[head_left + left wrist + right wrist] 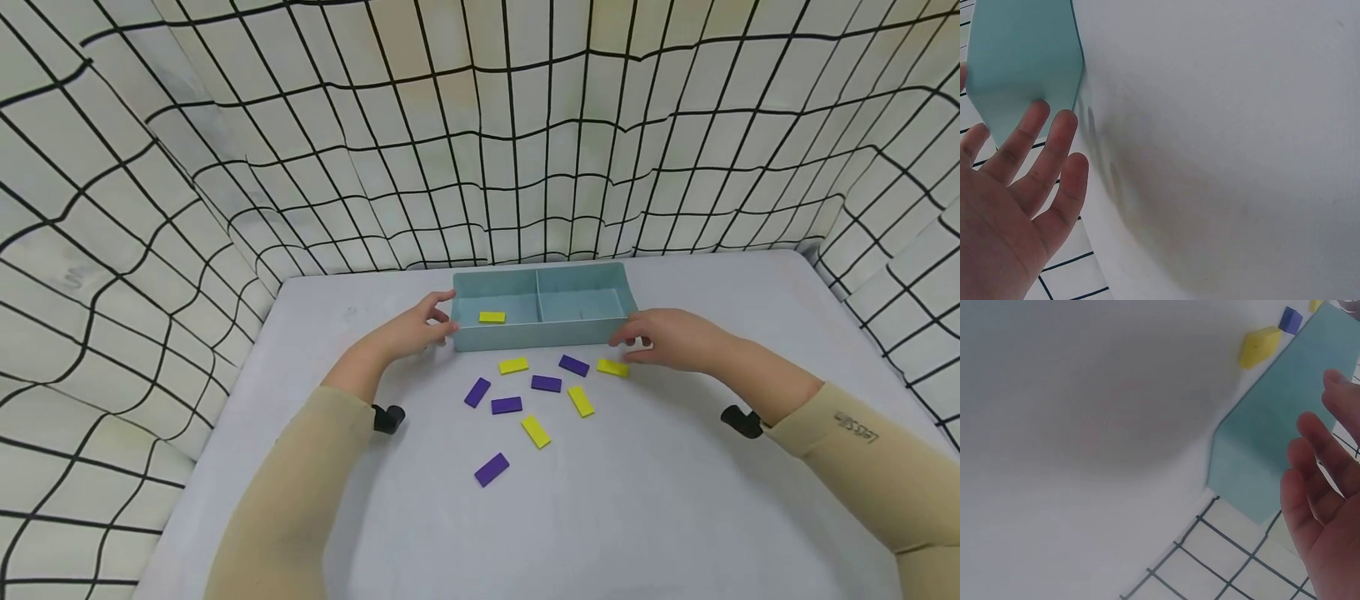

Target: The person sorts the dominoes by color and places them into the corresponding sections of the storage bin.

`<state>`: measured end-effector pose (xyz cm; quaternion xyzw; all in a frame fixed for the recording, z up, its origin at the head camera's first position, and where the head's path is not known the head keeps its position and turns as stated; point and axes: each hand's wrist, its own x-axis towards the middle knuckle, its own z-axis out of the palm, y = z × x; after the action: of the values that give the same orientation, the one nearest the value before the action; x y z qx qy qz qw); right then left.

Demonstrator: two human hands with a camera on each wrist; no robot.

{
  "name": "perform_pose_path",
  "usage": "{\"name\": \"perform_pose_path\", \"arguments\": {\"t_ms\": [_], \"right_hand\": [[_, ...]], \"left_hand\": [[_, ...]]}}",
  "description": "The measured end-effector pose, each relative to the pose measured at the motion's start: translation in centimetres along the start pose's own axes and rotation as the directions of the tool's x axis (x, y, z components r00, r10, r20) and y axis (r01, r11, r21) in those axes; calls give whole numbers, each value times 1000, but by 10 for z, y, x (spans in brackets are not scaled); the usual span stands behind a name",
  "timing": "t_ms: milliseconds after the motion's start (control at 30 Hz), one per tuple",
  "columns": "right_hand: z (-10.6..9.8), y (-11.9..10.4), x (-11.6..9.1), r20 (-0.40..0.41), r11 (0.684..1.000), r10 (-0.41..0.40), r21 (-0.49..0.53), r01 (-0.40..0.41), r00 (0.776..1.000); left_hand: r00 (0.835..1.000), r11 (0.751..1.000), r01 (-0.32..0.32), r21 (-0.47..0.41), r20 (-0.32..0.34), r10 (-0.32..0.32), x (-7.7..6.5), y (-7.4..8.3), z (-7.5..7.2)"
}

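Note:
A pale teal box [495, 337] with two compartments stands at the far side of the table. One yellow block [492, 317] lies in its left compartment. At the box's left end is my left hand [412, 329], fingers spread and loosely extended along the end wall [1022, 56]; firm contact is hard to tell. My right hand [671, 337] is by the front right corner, its fingers [1310, 450] loosely bent beside the teal wall [1266, 425] and holding nothing. Just below those fingertips lies another yellow block [612, 367].
In front of the box, several purple blocks [506, 405] and yellow blocks [581, 401] lie scattered on the white table [637, 500]. The nearest is a purple block [492, 470]. White walls with a black grid net [517, 150] enclose the table's back and sides.

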<state>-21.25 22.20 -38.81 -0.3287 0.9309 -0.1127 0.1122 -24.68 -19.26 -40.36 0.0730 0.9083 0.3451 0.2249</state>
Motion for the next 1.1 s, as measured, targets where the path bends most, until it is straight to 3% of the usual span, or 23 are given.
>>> {"name": "perform_pose_path", "arguments": {"t_ms": [333,1100], "right_hand": [[15,3,11,66,998,60,-13,-59,996],[32,-2,20,115,996,68,-69,-60,991]], "left_hand": [[1000,1000,3,-2,4,-3,2,-1,-1],[1000,1000,11,-5,3,-11,3,-2,0]]}}
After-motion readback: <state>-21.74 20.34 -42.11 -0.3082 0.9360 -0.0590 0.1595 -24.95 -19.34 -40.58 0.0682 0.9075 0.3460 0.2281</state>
